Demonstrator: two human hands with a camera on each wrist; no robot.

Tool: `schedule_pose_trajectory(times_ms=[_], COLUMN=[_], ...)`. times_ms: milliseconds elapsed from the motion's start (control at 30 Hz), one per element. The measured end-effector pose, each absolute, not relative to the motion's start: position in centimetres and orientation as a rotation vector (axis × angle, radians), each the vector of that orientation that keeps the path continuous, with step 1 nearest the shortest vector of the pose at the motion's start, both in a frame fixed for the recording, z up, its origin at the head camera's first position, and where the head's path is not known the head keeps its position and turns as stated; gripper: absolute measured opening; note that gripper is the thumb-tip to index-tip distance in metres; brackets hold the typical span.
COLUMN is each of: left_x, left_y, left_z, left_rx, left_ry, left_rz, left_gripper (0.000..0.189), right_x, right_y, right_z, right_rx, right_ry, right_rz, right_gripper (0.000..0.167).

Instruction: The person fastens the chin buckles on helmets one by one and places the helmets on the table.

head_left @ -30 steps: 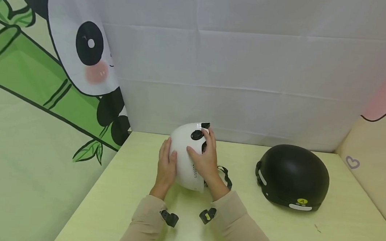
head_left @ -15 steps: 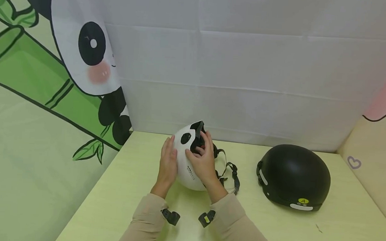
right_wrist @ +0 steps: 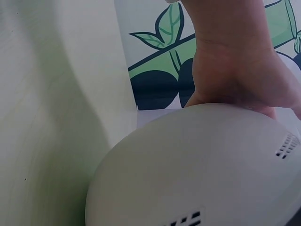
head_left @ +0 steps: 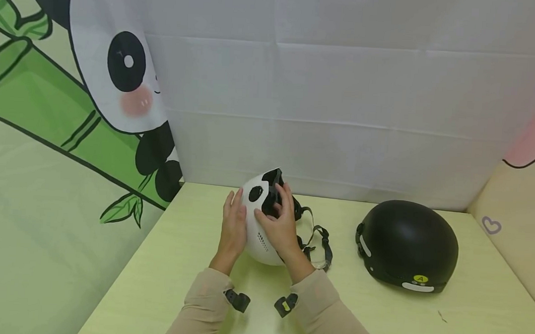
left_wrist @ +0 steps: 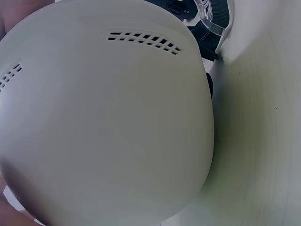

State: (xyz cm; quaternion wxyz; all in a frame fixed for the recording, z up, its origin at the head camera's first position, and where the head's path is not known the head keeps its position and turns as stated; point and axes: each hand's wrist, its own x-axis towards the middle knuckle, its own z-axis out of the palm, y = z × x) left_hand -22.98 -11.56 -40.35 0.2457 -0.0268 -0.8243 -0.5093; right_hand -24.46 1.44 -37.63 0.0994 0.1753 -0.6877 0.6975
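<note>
A white helmet (head_left: 256,233) is tipped on its side on the table, its hollow side facing right. My left hand (head_left: 233,228) presses against its left side with fingers nearly straight. Gripping the rim, my right hand (head_left: 283,227) has its thumb on the outer shell and its fingers at the dark opening. A black chin strap (head_left: 324,240) trails onto the table beside my right wrist. The helmet shell (left_wrist: 117,108) with its slotted vents fills the left wrist view. In the right wrist view, my left hand (right_wrist: 240,70) lies on the shell; its fingertips are hidden behind it.
A black helmet (head_left: 406,245) with a yellow round sticker (head_left: 420,279) stands on the table to the right. A white cloth backdrop (head_left: 335,90) closes off the table's (head_left: 175,283) far edge. Printed cloths hang at both sides.
The white helmet has turned so that its hollow side and strap show more on the right. My hands have shifted only slightly with it. The black helmet has stayed put.
</note>
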Motion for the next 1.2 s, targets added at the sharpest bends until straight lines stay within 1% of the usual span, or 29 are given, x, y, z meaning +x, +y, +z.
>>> schedule_pose_trajectory(times_ms=[267,367,600,700,900,1200], left_x=[-22.8,-22.6,-22.5,-22.4,-22.2,-22.2], left_y=[-11.7,-11.8,-12.2,-12.3,-12.6,-13.4], left_z=[-40.4,-40.4,-40.1,-39.9,-39.5,-38.8], left_rx=[-0.049,-0.049,-0.065,-0.071,-0.082,-0.083], left_ry=[-2.288,-2.306,-2.31,-2.313,-2.35,-2.376], left_rz=[-1.377,-1.359,-1.317,-1.313,-1.28,-1.263], left_gripper=[0.063,0.063,0.067,0.066,0.068,0.07], right_x=[-24.3,-24.1,-22.5,-22.9,-24.5,-24.6], right_y=[1.6,1.8,3.3,3.9,4.9,6.8], right_z=[-38.1,-38.0,-35.6,-36.5,-39.9,-40.8], right_rx=[0.563,0.587,0.55,0.51,0.434,0.387], right_ry=[-2.043,-2.041,-2.056,-2.056,-2.099,-2.142], right_rz=[2.046,2.063,2.066,2.068,2.017,2.074], right_gripper=[0.076,0.076,0.068,0.067,0.069,0.07])
